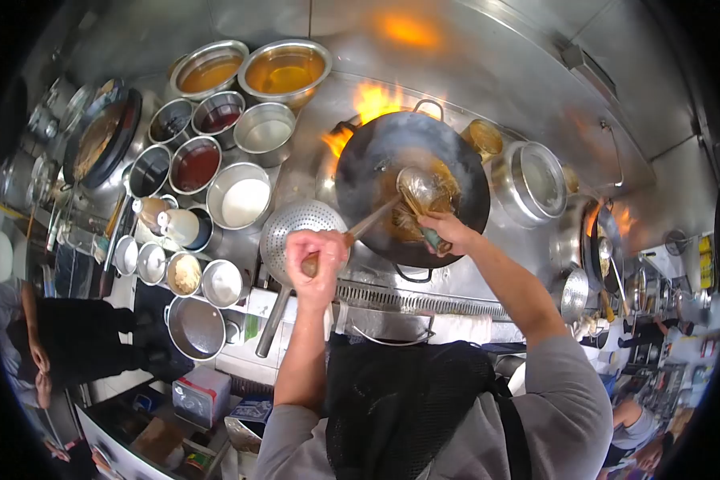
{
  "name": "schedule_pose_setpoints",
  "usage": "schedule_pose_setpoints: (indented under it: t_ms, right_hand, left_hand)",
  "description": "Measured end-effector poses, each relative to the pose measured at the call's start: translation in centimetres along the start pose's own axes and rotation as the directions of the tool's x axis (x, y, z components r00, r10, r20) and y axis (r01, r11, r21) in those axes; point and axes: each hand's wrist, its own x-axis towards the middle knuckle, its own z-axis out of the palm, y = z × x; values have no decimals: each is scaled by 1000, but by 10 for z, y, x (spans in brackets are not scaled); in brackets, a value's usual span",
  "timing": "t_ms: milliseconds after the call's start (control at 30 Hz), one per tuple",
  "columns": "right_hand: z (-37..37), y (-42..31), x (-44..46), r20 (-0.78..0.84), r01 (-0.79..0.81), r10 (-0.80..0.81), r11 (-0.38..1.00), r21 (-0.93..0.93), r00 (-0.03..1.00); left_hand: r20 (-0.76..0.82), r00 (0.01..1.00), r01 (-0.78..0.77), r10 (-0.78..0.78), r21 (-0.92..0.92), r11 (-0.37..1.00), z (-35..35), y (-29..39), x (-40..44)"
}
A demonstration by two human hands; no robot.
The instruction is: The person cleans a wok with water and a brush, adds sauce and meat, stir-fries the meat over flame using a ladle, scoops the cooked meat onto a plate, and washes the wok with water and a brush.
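A large black wok stands over flames, with brown liquid and steam inside. My left hand is closed around the wooden handle of a ladle, whose metal bowl is over the middle of the wok. My right hand, at the wok's lower right, grips the green-and-wood handle of a brush-like tool. Its bristle end meets the ladle's bowl; whether they touch is unclear. Left of the wok, below my left hand, lies a perforated strainer with a long metal handle.
Metal bowls of amber liquid, pots of sauces and small seasoning cups crowd the left. Flames rise behind the wok. Stacked metal pots and another wok are at right. Other people stand far left and far right.
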Motion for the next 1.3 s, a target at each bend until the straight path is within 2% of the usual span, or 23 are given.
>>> schedule_pose_setpoints:
  t_ms: [67, 100, 133, 167, 233, 267, 333, 433, 567, 700, 733, 767, 800, 833, 900, 967, 1033, 1100, 1133, 1167, 1233, 1267, 1300]
  right_hand:
    - [-17, 15, 9, 129, 36, -59, 985, 170, 990]
    - [-28, 18, 4, 6, 170, -186, 885, -434, 983]
    - [-36, 19, 1, -19, 148, -350, 443, -884, 937]
    - [-39, 19, -4, -143, -25, -395, 289, -957, 908]
    - [-30, 22, 1, -199, -19, -322, 486, -874, 926]
    - [-17, 22, 2, -136, 81, -192, 815, -573, 972]
    - [-17, 20, 4, -22, 98, -102, 986, -135, 995]
    - [-81, 15, 7, 9, 150, -363, 360, -921, 932]
    - [-61, 7, 4, -424, 0, -522, 630, -776, 740]
    - [-38, 26, 17, -227, 24, -425, 508, -861, 876]
    - [-27, 28, 21, -236, 22, -422, 523, -852, 875]
    - [-11, 24, 23, -310, 31, -340, 715, -698, 888]
    - [-3, 19, 24, -352, 39, -252, 857, -514, 901]
    - [-6, 19, 23, -329, 55, -260, 852, -521, 908]
    - [-15, 12, -2, -75, 194, -192, 980, 30, 979]
    - [-39, 1, -16, -196, 52, -299, 655, -754, 934]
    - [-37, 29, 16, -355, -38, -378, 638, -769, 855]
    - [-7, 29, 21, -331, 260, -368, 908, -328, 869]
    - [4, 20, 9, -248, 215, -198, 976, 43, 948]
    - [11, 20, 9, -246, 225, -209, 973, 40, 947]
    - [24, 34, 10, -121, 507, -704, 610, -609, 700]
    - [30, 25, -16, -49, 494, -698, 552, -672, 714]
    - [33, 12, -46, 22, 480, -686, 485, -731, 728]
  left_hand:
    - [-10, 1000, 11, -12, -43, 999, -9, 3, 9]
    - [7, 1000, 19, -19, -45, 999, -11, 6, 11]
    - [18, 999, 43, -42, -23, 999, -11, 11, 12]
    - [31, 997, 65, -65, 0, 998, -11, 14, 13]
    - [78, 997, 9, -8, -3, 1000, -8, 2, 5]
    - [41, 999, 20, -19, -26, 999, -8, -2, 3]
    - [-52, 998, 26, -28, -39, 999, -14, -4, 0]
    - [-146, 986, 71, -78, -54, 996, -36, 5, 6]
    - [-224, 974, 62, -44, 76, 995, -49, -22, -15]
    - [-48, 955, 289, -293, 367, 884, -44, 9, -15]
    - [-33, 954, 289, -299, 373, 881, -43, 15, -12]
    - [64, 879, 309, -472, 677, 668, -48, 23, -7]
    - [75, 767, 227, -637, 896, 380, -49, 28, -6]
    - [53, 772, 237, -633, 901, 363, -45, 26, -7]
    - [325, 777, -302, -538, 944, 134, -32, 28, -5]
    - [290, 777, -305, -559, 950, 70, -33, 35, -3]
    - [389, 766, -394, -511, 913, 104, -39, 22, -11]
    - [336, 737, -394, -586, 919, 31, -33, 5, -20]
    - [326, 741, -393, -586, 919, 15, -36, 0, -28]
    - [336, 759, -345, -558, 934, 92, -38, -10, -34]
    - [350, 774, -307, -528, 936, 171, -55, -25, -44]
    - [105, 618, 434, -779, 781, 450, -68, -31, -50]
    - [111, 277, 940, -954, 173, 293, -75, -33, -54]
